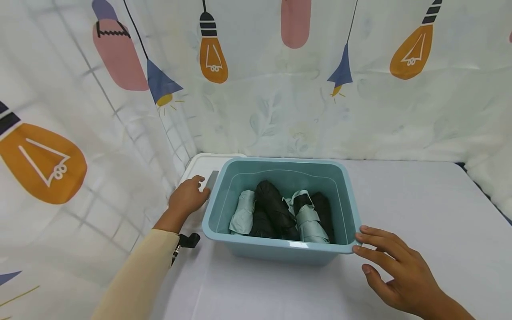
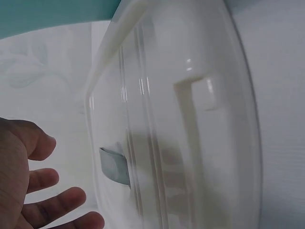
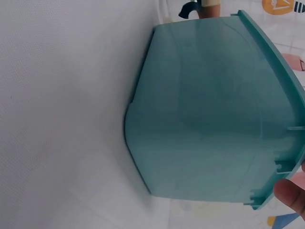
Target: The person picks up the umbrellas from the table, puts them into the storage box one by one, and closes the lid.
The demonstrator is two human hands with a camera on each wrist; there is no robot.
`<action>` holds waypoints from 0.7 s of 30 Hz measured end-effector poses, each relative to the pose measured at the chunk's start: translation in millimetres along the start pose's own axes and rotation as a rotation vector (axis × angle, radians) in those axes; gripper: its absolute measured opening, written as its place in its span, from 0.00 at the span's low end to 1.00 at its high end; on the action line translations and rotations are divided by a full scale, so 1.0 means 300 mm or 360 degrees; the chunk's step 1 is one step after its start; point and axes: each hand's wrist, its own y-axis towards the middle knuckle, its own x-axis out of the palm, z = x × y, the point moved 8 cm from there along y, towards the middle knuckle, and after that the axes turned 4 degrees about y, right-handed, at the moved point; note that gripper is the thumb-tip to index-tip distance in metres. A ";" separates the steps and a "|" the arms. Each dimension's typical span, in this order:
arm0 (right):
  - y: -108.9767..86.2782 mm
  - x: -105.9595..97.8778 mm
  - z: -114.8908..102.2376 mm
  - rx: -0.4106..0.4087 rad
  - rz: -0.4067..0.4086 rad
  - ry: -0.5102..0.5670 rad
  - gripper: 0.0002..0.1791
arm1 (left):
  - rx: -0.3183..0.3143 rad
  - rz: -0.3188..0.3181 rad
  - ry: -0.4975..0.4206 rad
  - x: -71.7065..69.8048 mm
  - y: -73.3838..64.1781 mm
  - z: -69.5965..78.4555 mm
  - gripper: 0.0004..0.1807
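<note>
A light-blue plastic bin [image 1: 276,260] stands upright on the white-covered table. Inside lie several rolled fabric bundles, some black [image 1: 272,204], others pale blue-green [image 1: 312,226]. At its front right corner, the fingertips of my right hand [image 1: 400,266] rest against the rim, palm down with fingers spread. To the bin's left, my left hand [image 1: 186,195] hovers over a white plastic lid [image 2: 214,143], fingers slightly bent and holding nothing. That lid has moulded ridges and a grey clip [image 2: 114,167], and the bin hides part of it in the head view.
A printed curtain [image 1: 272,102] with lamp and bulb pictures hangs behind the table and along the left side. White cloth [image 1: 420,200] covers the tabletop to the bin's right. A black strap-like piece [image 1: 189,240] sticks out from the left wrist.
</note>
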 end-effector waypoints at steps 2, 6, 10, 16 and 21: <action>0.002 -0.001 -0.002 -0.0008 0.0009 0.0003 0.22 | -0.0005 -0.0005 0.0011 0.000 0.014 -0.002 0.30; 0.005 -0.002 -0.006 -0.0015 0.0021 0.0006 0.22 | -0.0029 -0.0021 0.0031 0.005 0.035 -0.012 0.30; 0.003 -0.003 -0.006 -0.0011 0.0024 0.0000 0.22 | -0.0063 -0.0040 0.0045 0.015 0.047 -0.022 0.30; 0.004 -0.003 -0.007 -0.0010 0.0025 -0.0007 0.22 | -0.0097 -0.0061 0.0046 0.027 0.063 -0.035 0.31; 0.008 -0.007 -0.010 -0.0023 0.0055 0.0011 0.21 | -0.0111 -0.0077 0.0049 0.038 0.081 -0.047 0.32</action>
